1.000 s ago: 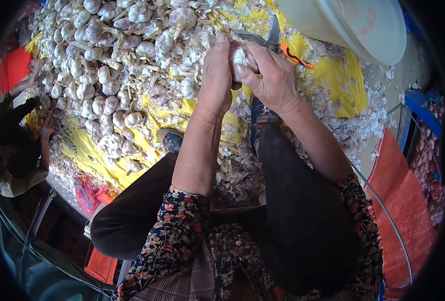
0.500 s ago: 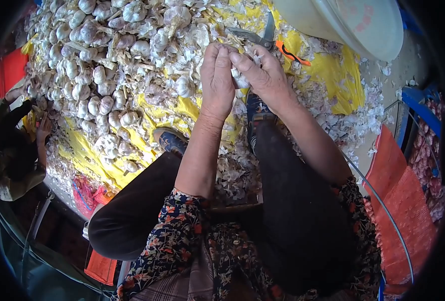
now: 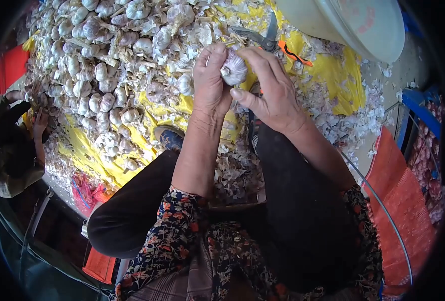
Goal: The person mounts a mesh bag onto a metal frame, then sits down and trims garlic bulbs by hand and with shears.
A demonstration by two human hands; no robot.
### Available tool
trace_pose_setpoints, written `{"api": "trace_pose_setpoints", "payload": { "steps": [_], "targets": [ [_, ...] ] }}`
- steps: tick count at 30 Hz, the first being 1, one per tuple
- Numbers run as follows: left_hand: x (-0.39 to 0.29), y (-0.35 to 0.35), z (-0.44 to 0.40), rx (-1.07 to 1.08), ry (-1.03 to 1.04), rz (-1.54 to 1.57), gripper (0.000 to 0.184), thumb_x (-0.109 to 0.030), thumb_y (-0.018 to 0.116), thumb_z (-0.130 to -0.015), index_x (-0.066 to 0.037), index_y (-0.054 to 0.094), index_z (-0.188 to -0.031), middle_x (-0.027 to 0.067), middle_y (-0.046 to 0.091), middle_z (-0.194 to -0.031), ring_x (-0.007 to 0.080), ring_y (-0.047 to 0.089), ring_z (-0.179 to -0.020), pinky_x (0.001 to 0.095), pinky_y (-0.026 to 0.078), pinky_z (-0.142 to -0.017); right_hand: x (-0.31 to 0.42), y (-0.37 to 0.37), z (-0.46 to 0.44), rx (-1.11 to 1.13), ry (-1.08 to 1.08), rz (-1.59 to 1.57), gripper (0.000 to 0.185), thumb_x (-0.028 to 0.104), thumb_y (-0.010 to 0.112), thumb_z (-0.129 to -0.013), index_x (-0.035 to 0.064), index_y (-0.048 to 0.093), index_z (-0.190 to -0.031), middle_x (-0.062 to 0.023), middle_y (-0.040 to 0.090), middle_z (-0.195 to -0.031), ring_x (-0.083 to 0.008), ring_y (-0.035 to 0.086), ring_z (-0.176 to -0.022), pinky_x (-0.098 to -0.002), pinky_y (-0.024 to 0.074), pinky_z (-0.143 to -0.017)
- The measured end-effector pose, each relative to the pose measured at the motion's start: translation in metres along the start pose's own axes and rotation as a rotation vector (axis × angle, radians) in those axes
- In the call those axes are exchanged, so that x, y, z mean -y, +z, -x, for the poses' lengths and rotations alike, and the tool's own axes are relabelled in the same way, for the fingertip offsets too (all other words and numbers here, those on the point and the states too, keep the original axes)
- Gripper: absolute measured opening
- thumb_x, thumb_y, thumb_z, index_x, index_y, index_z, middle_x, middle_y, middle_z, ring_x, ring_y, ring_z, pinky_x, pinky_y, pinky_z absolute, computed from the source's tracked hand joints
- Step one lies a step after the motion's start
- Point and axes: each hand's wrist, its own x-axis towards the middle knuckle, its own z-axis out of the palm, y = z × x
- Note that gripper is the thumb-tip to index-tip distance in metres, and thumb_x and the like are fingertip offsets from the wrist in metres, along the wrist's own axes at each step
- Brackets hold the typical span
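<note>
A white and purple garlic bulb (image 3: 234,69) is held in my left hand (image 3: 211,80), its fingers wrapped round the bulb's left side. Just right of the bulb is my right hand (image 3: 272,93), with thumb and fingers apart and nothing seen between them. Beyond the hands, pruning shears (image 3: 268,42) with an orange and black handle lie on the yellow sheet (image 3: 335,83) among loose skins. A large heap of garlic bulbs (image 3: 99,72) spreads to the left of my hands.
A pale plastic tub (image 3: 327,22) stands at the top right. Red woven sacking (image 3: 400,205) and a blue frame (image 3: 420,110) are on the right. Another person's arm (image 3: 39,128) reaches in at the far left. My shoe (image 3: 169,138) rests beside the yellow sheet.
My right hand has opened and moved off the bulb, toward the right. The bulb, earlier mostly covered by both hands, now shows plainly in my left hand.
</note>
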Motion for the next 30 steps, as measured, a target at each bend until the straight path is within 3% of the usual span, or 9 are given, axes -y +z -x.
{"api": "trace_pose_setpoints", "payload": {
  "steps": [3,9,14,17,22,24,26,28,30],
  "targets": [
    [0.010,0.000,0.001,-0.164,-0.267,0.342,0.013,-0.014,0.056,-0.090,-0.002,0.055,-0.094,0.0061,0.059,-0.085,0.0147,0.060,-0.073,0.0291,0.053,-0.064,-0.022,0.020,-0.002,0.082,-0.100,-0.025,0.053,0.038,0.068,-0.079,0.0057,0.052,-0.117,-0.0141,0.053,-0.116,-0.0332,0.052,-0.105,-0.0410,0.0416,-0.094],
    [-0.004,0.029,0.012,-0.139,-0.117,0.025,0.020,-0.020,0.049,-0.094,-0.001,0.054,-0.098,0.0085,0.059,-0.088,0.0180,0.061,-0.081,0.0321,0.054,-0.070,-0.029,0.017,-0.006,-0.019,0.048,-0.250,0.053,0.045,0.067,-0.080,0.0041,0.055,-0.111,-0.0163,0.049,-0.121,-0.0311,0.049,-0.113,-0.0409,0.0400,-0.096],
    [0.014,0.023,0.004,-0.134,-0.333,0.133,0.016,-0.015,0.048,-0.092,-0.002,0.057,-0.093,0.0067,0.058,-0.082,0.0156,0.059,-0.072,0.0314,0.051,-0.063,-0.028,0.018,-0.003,-0.104,0.037,-0.094,0.061,0.046,0.075,-0.070,0.0041,0.056,-0.110,-0.0174,0.047,-0.124,-0.0342,0.049,-0.113,-0.0426,0.0409,-0.096],
    [0.027,0.021,0.013,-0.221,-0.364,0.591,0.017,-0.020,0.050,-0.095,-0.005,0.058,-0.093,0.0066,0.061,-0.083,0.0178,0.062,-0.075,0.0309,0.053,-0.063,-0.028,0.022,-0.001,-0.031,-0.076,-0.072,0.056,0.044,0.074,-0.068,0.0064,0.058,-0.106,-0.0188,0.051,-0.123,-0.0381,0.052,-0.108,-0.0442,0.0414,-0.094],
    [0.010,0.028,0.017,-0.287,-0.260,0.355,0.016,-0.018,0.052,-0.095,-0.005,0.058,-0.088,0.0037,0.059,-0.074,0.0149,0.060,-0.063,0.0309,0.050,-0.056,-0.015,0.021,0.000,-0.044,-0.133,-0.150,0.056,0.047,0.072,-0.072,0.0074,0.056,-0.109,-0.0167,0.053,-0.119,-0.0319,0.053,-0.108,-0.0416,0.0419,-0.094],
    [0.004,0.034,0.019,-0.274,0.367,-0.756,0.029,-0.025,0.050,-0.097,-0.003,0.060,-0.082,0.0038,0.059,-0.070,0.0146,0.055,-0.058,0.0271,0.046,-0.055,-0.008,0.028,0.007,-0.077,0.405,-0.618,0.059,0.050,0.067,-0.078,0.0056,0.053,-0.114,-0.0131,0.056,-0.113,-0.0271,0.056,-0.103,-0.0402,0.0448,-0.090],
    [0.015,0.041,0.023,-0.349,0.528,-0.928,0.026,-0.020,0.059,-0.093,-0.002,0.057,-0.074,0.0004,0.055,-0.060,0.0105,0.048,-0.053,0.0254,0.041,-0.052,-0.014,0.034,0.002,-0.159,0.454,-0.638,0.055,0.050,0.060,-0.085,0.0049,0.051,-0.116,-0.0096,0.058,-0.105,-0.0211,0.059,-0.095,-0.0370,0.0485,-0.083],
    [0.035,0.029,0.035,-0.077,0.758,-1.164,0.021,-0.013,0.065,-0.087,-0.002,0.055,-0.072,-0.0001,0.053,-0.060,0.0107,0.048,-0.052,0.0249,0.042,-0.052,-0.023,0.037,-0.004,-0.309,1.098,-1.620,0.047,0.048,0.056,-0.089,0.0082,0.052,-0.114,-0.0076,0.060,-0.099,-0.0191,0.059,-0.091,-0.0344,0.0506,-0.079],
    [0.032,0.017,0.040,0.015,0.741,-1.207,0.016,-0.010,0.069,-0.082,-0.002,0.055,-0.081,0.0044,0.056,-0.070,0.0115,0.052,-0.058,0.0235,0.043,-0.054,-0.029,0.029,-0.001,-0.243,1.107,-1.673,0.040,0.048,0.054,-0.090,0.0134,0.053,-0.111,-0.0056,0.062,-0.095,-0.0176,0.060,-0.091,-0.0335,0.0513,-0.079]
  ]
}}
